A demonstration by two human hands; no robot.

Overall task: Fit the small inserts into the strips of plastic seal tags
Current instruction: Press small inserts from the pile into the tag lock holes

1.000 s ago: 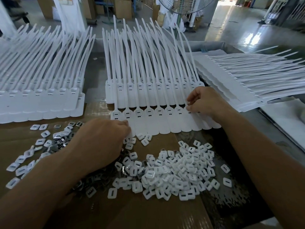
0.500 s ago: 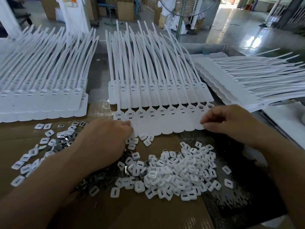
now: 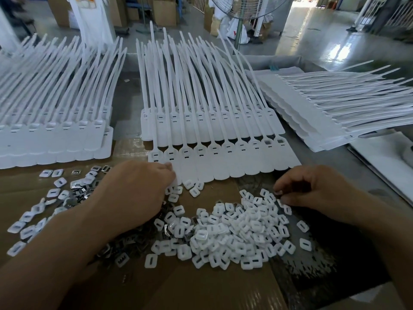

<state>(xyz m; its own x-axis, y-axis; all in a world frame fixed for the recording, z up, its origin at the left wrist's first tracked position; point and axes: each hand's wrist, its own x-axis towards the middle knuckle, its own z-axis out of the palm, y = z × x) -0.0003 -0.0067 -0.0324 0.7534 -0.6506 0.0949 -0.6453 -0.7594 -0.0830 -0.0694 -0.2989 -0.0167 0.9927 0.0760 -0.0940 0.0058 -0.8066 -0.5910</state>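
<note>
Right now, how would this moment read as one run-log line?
left hand: touches front strip, left end | right hand: fingers curled over white insert pile, grip unclear | metal clips: beside left forearm

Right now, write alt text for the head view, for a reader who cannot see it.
A person's right hand, fingers curled, touches a pile of small white inserts on cardboard, while the left hand touches the left end of a strip of white seal tags just beyond. More stacked strips lie left, behind and right.
</note>
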